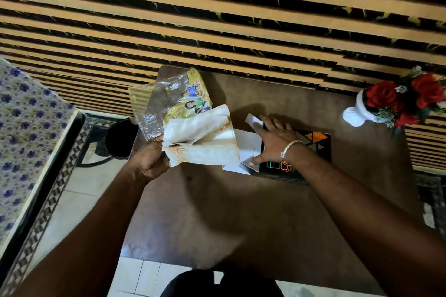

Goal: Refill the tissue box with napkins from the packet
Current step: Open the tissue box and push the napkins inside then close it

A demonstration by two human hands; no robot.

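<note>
A thick stack of white napkins point(205, 137) is gripped at its near corner by my left hand point(150, 161), held just above the table's left side. Behind the stack lies the yellow and clear plastic packet point(169, 97), crumpled and open at the table's far left corner. The black tissue box point(311, 149) with orange triangles lies flat on the brown table point(241, 212), its white end flaps point(243, 152) folded open toward the napkins. My right hand point(272, 140) presses flat on the box's open end, fingers spread. The inside of the box is hidden.
A white vase of red artificial roses point(395, 101) stands at the table's far right. A dark round bin point(121, 138) sits on the floor left of the table. A flower-patterned bed point(24, 132) fills the left edge. A striped wall stands behind.
</note>
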